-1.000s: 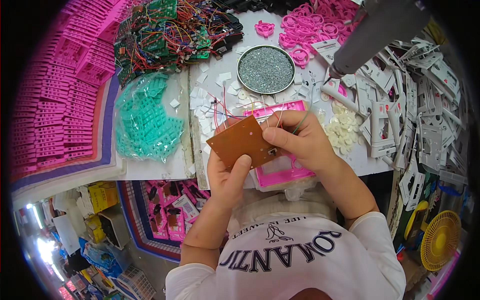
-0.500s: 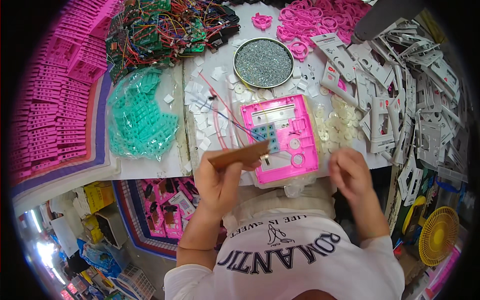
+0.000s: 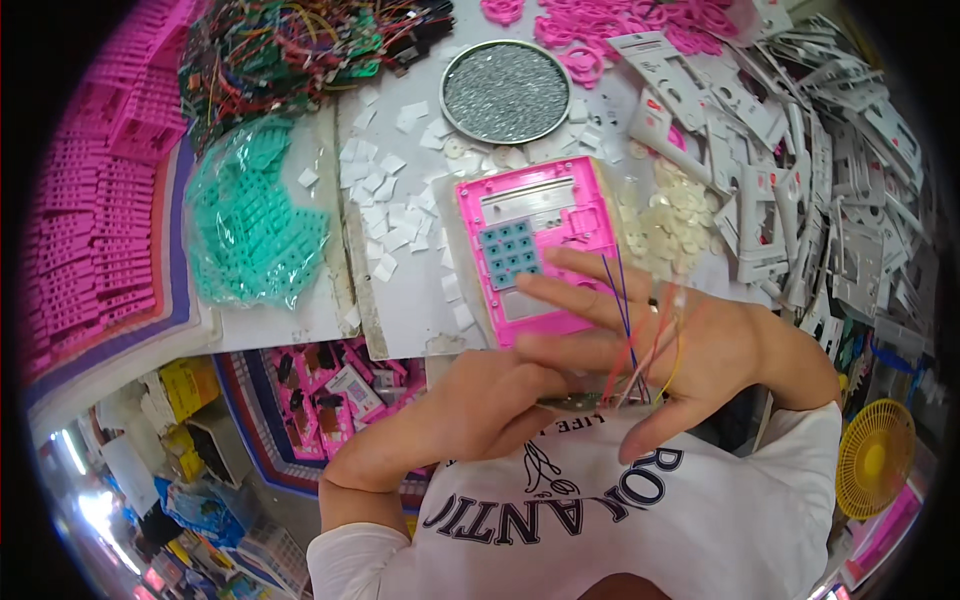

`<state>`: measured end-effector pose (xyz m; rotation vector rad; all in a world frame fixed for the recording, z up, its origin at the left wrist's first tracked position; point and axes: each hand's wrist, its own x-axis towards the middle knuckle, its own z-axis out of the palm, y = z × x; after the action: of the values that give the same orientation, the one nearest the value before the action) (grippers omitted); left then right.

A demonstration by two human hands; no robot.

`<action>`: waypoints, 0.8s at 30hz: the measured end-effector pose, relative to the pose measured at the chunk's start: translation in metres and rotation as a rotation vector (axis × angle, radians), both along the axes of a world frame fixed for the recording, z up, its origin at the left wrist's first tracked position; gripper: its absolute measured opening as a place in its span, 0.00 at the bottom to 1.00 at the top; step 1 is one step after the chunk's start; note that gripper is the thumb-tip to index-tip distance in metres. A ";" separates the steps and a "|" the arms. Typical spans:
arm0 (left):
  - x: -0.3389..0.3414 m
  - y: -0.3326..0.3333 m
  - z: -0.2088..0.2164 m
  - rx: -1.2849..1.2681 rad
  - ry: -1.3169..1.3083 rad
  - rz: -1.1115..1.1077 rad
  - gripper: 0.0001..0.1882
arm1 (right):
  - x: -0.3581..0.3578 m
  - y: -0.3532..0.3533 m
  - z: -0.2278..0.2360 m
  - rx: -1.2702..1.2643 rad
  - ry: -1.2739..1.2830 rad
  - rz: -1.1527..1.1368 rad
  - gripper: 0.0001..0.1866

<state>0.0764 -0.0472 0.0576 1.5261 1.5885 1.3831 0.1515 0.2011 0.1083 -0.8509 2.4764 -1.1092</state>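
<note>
My left hand is closed on the edge of a circuit board, held low in front of my shirt. Thin red, blue and yellow wires rise from the board past my right hand. That hand is open with fingers spread, its fingertips over the lower right of a pink plastic housing. The housing lies open side up at the near edge of the table. A blue-grey rubber keypad sits inside it. My right fingers hide part of the housing, and the board shows mostly edge-on.
Beyond the housing stands a round metal dish of small screws. White squares and pale discs are scattered beside it. Bagged teal keypads lie left, wired circuit boards behind. White panels are heaped at right.
The board has moved down and right in my left hand, toward my shirt, and is tilted. My right hand has swung in from the right and opened beside the wires.
</note>
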 end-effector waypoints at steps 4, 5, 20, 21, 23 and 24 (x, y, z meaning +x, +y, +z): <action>0.019 -0.019 -0.003 -0.201 -0.423 0.224 0.19 | -0.012 -0.010 -0.014 -0.209 -0.211 -0.024 0.36; 0.022 -0.022 -0.004 -0.295 -0.623 0.268 0.19 | -0.011 -0.011 -0.018 -0.280 -0.271 -0.076 0.31; 0.031 -0.042 -0.023 -0.263 -1.104 0.153 0.43 | -0.068 -0.013 -0.064 -0.127 -0.395 -0.549 0.15; 0.028 -0.044 -0.019 -0.299 -0.947 0.163 0.42 | -0.070 -0.015 -0.062 -0.046 -0.330 -0.524 0.16; 0.017 -0.048 -0.001 -0.367 -0.629 0.181 0.39 | -0.074 -0.019 -0.060 0.079 -0.233 -0.488 0.17; 0.012 -0.050 0.006 -0.453 -0.548 0.195 0.36 | -0.076 -0.021 -0.060 0.123 -0.201 -0.475 0.18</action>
<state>0.0880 -0.0973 0.0637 0.6702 1.5709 1.2785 0.0752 0.1804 0.0483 -0.1030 2.6038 -1.1002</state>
